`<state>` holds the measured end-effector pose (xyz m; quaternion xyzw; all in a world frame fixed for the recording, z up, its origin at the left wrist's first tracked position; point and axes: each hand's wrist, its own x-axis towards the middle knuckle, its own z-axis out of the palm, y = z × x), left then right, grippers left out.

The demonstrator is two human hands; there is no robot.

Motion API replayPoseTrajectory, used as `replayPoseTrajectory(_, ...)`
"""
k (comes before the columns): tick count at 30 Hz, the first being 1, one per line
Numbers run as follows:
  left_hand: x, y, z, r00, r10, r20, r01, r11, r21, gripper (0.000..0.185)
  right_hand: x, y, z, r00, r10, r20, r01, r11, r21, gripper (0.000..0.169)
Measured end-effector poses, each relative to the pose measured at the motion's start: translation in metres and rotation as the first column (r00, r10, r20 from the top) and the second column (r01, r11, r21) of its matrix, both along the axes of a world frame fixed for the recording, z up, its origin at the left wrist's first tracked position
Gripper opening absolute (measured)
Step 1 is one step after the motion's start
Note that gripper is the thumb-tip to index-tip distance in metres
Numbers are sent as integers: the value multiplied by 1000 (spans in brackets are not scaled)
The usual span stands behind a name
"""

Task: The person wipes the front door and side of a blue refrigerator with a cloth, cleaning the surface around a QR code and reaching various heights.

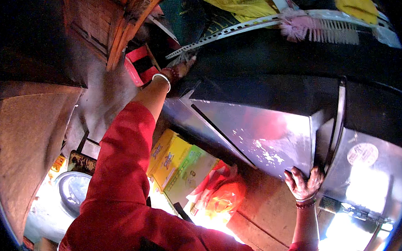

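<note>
My left hand (182, 68), with a white bangle on its wrist, reaches up at the left end of a perforated metal shelf edge (224, 32). Clear plastic shows around it, but whether the fingers grip anything is hard to see. My right hand (302, 185), wearing a beaded bracelet, rests with spread fingers at the lower right edge of a shiny metal panel (249, 132). Pale flakes or marks dot this panel. A dark surface lies between the panel and the shelf.
Yellow cartons (171, 158) and a red plastic bag (224, 196) are below the panel. A round metal lid (74, 192) lies lower left, near a brown board (31, 132). Wooden furniture (120, 27) stands upper left. A pink bottle brush (317, 28) hangs at the shelf.
</note>
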<state>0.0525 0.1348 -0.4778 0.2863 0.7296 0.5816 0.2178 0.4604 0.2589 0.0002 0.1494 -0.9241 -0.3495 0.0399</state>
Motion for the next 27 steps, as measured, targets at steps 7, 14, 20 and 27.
replayPoseTrajectory(7,-15,27,195,963,-218,157,196,971,139,79,1,-4,-4,1000,-23,-1,23,994,-103,64)
replayPoseTrajectory(14,-25,35,253,958,-288,9,270,908,321,77,-10,-8,-3,999,-35,-6,33,986,-160,61)
replayPoseTrajectory(20,20,-42,171,951,-239,194,198,958,208,77,-13,-14,-4,999,-28,-22,23,979,-202,56)
replayPoseTrajectory(27,24,-46,162,884,-242,400,175,965,196,85,-29,-19,0,999,10,-38,-18,981,-195,53)
